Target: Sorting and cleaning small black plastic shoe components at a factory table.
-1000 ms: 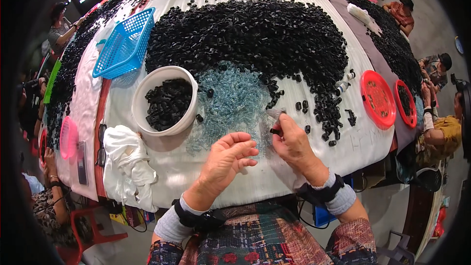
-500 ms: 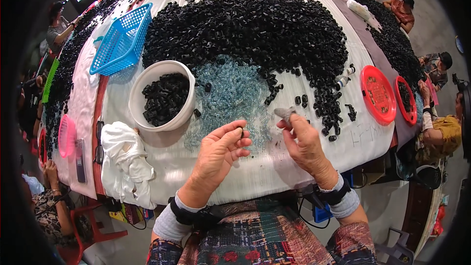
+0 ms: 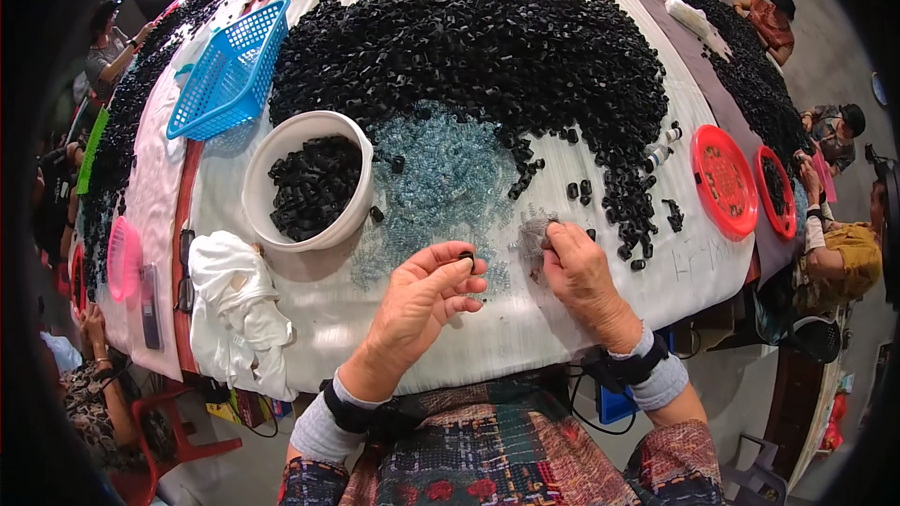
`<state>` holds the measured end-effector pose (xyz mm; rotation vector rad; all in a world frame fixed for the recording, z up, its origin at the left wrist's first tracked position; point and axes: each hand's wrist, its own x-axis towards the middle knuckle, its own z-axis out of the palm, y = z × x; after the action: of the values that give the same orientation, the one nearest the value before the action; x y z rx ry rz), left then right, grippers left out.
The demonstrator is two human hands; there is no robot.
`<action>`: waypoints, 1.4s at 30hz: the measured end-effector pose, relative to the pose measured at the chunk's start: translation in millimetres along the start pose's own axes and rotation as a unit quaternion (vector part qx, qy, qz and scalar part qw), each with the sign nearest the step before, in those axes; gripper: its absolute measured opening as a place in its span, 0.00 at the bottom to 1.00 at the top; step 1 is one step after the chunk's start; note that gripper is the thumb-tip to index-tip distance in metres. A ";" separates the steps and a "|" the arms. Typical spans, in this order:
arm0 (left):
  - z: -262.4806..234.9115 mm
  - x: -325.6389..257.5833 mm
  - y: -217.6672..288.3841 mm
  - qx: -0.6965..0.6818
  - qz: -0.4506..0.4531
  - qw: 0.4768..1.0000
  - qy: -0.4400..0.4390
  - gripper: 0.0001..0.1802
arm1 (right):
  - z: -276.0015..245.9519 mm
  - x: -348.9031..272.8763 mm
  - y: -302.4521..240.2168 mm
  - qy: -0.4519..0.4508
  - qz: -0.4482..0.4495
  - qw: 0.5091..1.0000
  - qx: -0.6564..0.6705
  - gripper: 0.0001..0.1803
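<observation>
Close to the near edge of the worktop, my left hand is raised with its palm turned toward me and pinches one small black cap between thumb and forefinger, so I can look at it before it goes anywhere. My right hand rests just beside it, fingers curled down on a little clump of clear springs, pinching at them where they lie; I cannot tell whether it has one free of the rest.

Both hands work at the front lip of the pale blue-clear pile of springs, which is spread thin there, within easy reach. Left of that pile stands a white bowl, partly filled with black pieces and close enough for my left hand to drop into. A crumpled white cloth lies by the near-left edge.

Farther back, the big heap of black caps covers the middle of the worktop, with strays trailing down toward my right hand. A blue basket sits tilted at the far left, and two red lids lie along the right edge, where another person is seated.
</observation>
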<state>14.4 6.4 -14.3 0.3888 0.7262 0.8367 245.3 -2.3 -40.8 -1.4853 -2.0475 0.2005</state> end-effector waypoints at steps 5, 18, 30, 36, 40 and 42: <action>2.6 -0.7 0.9 0.008 -0.012 1.000 -0.003 0.10 | -7.9 -0.8 5.0 0.029 0.016 0.999 0.001 0.15; 2.2 0.0 2.5 0.039 -0.016 0.999 0.001 0.08 | -3.8 9.5 -19.4 -0.051 -0.132 0.987 -0.079 0.13; 14.6 -1.3 0.2 0.079 0.015 0.996 -0.031 0.12 | -32.1 28.9 -59.1 -0.013 0.159 0.878 0.451 0.24; 19.5 -3.8 -2.8 0.134 0.079 0.986 -0.056 0.13 | -28.0 28.6 -67.3 -0.009 0.146 0.854 0.500 0.21; 20.6 -4.8 -3.7 0.145 0.094 0.983 -0.054 0.13 | -24.6 24.1 -67.4 0.007 0.133 0.871 0.473 0.21; 20.8 -4.6 -4.8 0.148 0.102 0.983 -0.051 0.13 | -22.1 21.7 -65.3 0.016 0.128 0.871 0.475 0.21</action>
<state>29.8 -0.9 -0.6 0.7769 0.7244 0.8952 199.7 -11.2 14.5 -1.0641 -1.3361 1.1010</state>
